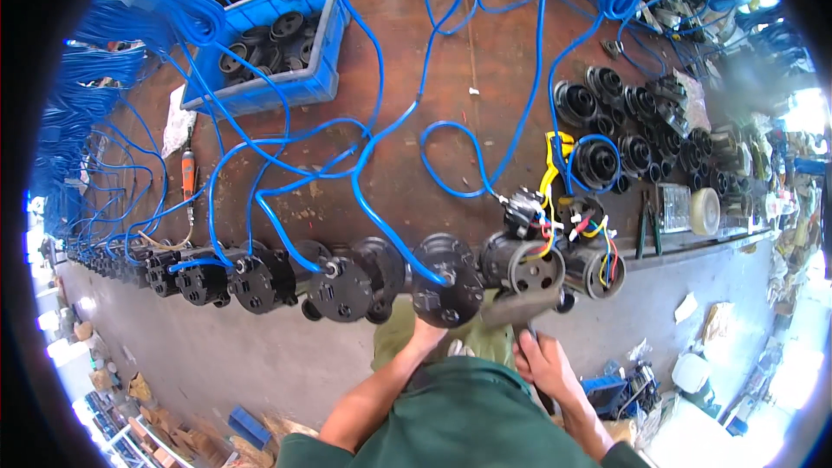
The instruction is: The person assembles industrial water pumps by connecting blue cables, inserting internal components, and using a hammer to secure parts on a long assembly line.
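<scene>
My left hand [425, 335] reaches up against the underside of a black cylindrical housing [447, 288] at the table's near edge. Its fingers are mostly hidden behind that housing, which they appear to grip. A blue cable [368, 186] runs out of the housing's round end cap. My right hand [544, 364] is wrapped around the handle of a mallet. The mallet's broad grey-brown head [520, 306], slightly blurred, is just right of the capped housing. Behind it stand two uncapped housings, one [535, 269] with a holed end face, the other [604, 274] with coloured wires coming out.
More capped housings [260, 282] with blue cables line the table edge leftward. A blue crate [325, 61] of black parts and an orange screwdriver-like tool [188, 175] lie on the table [416, 156]. Black ring parts [598, 163], pliers [647, 225] and a tape roll [705, 211] are on the right.
</scene>
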Motion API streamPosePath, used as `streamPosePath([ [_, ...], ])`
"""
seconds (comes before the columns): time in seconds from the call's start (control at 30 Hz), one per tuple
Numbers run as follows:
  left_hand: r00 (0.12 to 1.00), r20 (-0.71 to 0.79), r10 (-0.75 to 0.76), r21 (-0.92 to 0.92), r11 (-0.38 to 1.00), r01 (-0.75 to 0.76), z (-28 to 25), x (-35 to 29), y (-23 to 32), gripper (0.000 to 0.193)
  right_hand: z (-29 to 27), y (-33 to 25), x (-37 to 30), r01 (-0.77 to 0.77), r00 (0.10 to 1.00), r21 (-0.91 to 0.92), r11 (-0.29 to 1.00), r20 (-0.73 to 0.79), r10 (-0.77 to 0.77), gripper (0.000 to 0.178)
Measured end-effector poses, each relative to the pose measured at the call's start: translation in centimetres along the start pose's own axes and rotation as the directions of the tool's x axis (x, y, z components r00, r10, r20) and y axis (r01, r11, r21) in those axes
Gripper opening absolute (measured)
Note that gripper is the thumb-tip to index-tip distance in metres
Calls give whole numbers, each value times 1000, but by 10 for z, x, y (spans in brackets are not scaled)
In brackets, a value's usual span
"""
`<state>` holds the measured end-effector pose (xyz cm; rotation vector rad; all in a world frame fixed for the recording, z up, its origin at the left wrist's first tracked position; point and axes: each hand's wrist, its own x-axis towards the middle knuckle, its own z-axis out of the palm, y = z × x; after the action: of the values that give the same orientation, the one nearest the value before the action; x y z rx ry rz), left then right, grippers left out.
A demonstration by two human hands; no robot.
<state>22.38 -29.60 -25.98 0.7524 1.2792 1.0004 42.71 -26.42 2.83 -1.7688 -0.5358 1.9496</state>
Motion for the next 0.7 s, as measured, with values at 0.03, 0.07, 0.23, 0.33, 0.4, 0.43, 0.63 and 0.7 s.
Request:
streamPosePath([
  [0.03, 1000, 9, 19, 98, 995, -19, -1, 3, 0, 51, -9, 1, -7, -15, 1000, -21, 1000, 6, 15, 41],
  [0.07, 999, 10, 34, 191, 981, -35, -3, 6, 0, 47, -13, 0, -15, 13, 1000, -28, 1000, -9, -13, 44],
  [0.23, 996, 75, -45, 55, 998, 41, 0, 6, 23, 27, -21, -14, -22, 143, 982, -111, 983, -111, -156, 43],
  [0.33, 984, 160, -80, 39, 996, 75, 2, 10, 71, 27, -20, -10, -22, 152, 958, -442, 884, -155, -242, 40],
  [0.4, 975, 190, -111, 74, 992, 98, 3, 13, 99, 28, -12, -10, -24, 156, 956, -490, 858, -142, -255, 37],
  [0.43, 974, 196, -117, 89, 991, 101, 4, 14, 104, 29, -9, -13, -24, 148, 958, -509, 848, -139, -250, 36],
  [0.63, 977, 162, -138, 216, 971, 102, -1, 9, 62, 37, 2, -22, -28, 159, 960, -514, 843, -120, -254, 36],
  [0.7, 945, 175, -277, 302, 928, 217, -2, 11, 70, 60, 2, -21, -28, 184, 954, -482, 856, -121, -273, 36],
])
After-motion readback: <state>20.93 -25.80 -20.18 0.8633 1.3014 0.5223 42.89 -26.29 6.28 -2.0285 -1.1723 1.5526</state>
